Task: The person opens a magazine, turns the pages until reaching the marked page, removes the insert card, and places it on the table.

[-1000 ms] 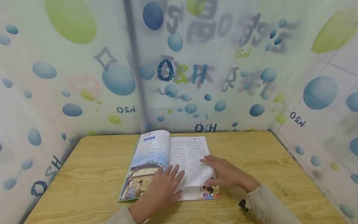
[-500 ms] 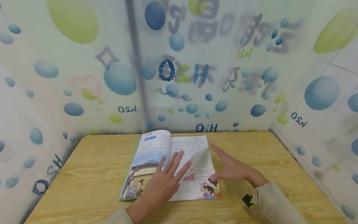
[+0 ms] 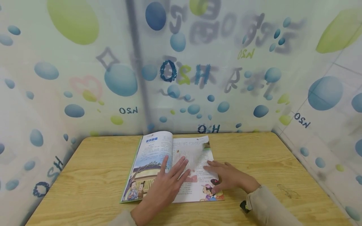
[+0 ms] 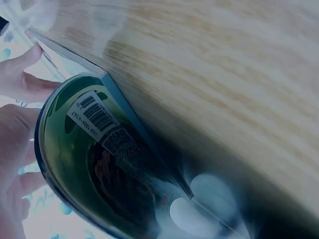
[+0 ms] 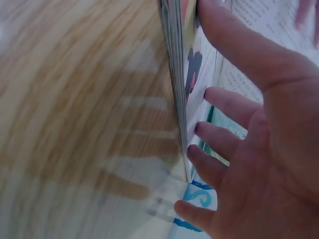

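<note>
A magazine point(image 3: 144, 157) lies spread on the table, its left side showing an illustrated page. One right-hand leaf point(image 3: 195, 153) curls up and leftward, baring part of the page beneath. My left hand point(image 3: 165, 186) lies across the middle of the magazine, fingers extended, fingertips by the curled leaf. Over the right edge my right hand point(image 3: 230, 177) is spread, thumb near the cartoon children point(image 3: 210, 191). In the right wrist view its fingertips point(image 5: 199, 128) are at the page side. The left wrist view shows the green back cover point(image 4: 70, 134) bowing up, with a barcode label point(image 4: 97, 117).
The wooden table point(image 3: 93, 169) extends on both sides of the magazine. Behind it stands a pale curtain-like wall point(image 3: 181, 119) with bubble and letter prints. A dark smudge point(image 3: 287, 191) marks the tabletop at the right. A small black item point(image 3: 244, 206) is at the right cuff.
The leaf has curled up and over to the left, uncovering more of the page below. My right hand moved up and right, then came back down-left onto the page. The left hand shifted slightly.
</note>
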A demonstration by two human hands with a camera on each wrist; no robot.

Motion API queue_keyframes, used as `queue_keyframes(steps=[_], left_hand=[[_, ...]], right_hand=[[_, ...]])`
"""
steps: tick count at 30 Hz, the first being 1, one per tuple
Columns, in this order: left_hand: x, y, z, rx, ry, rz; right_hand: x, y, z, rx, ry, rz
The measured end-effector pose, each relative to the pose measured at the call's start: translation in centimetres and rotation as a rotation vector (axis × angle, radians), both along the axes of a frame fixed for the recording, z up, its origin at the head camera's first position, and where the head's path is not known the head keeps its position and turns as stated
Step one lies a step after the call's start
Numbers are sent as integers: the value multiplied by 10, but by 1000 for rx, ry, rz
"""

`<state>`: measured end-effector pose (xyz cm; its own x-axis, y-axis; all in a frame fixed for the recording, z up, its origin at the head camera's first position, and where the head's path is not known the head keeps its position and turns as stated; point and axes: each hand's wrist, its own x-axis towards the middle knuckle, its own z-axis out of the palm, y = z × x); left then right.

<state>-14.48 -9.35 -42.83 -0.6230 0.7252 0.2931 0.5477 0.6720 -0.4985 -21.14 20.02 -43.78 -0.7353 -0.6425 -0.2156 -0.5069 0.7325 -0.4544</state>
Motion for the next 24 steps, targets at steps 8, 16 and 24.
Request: queue_keyframes(steps=[8, 16, 24], left_hand=[[-1, 5, -7, -93, 2, -26], [3, 9, -4, -201, 3, 45], [6, 11, 0, -193, -67, 167]], right_hand=[[3, -2, 6, 6, 10, -5], [3, -1, 3, 11, 29, -5], [3, 0, 1, 9, 18, -5]])
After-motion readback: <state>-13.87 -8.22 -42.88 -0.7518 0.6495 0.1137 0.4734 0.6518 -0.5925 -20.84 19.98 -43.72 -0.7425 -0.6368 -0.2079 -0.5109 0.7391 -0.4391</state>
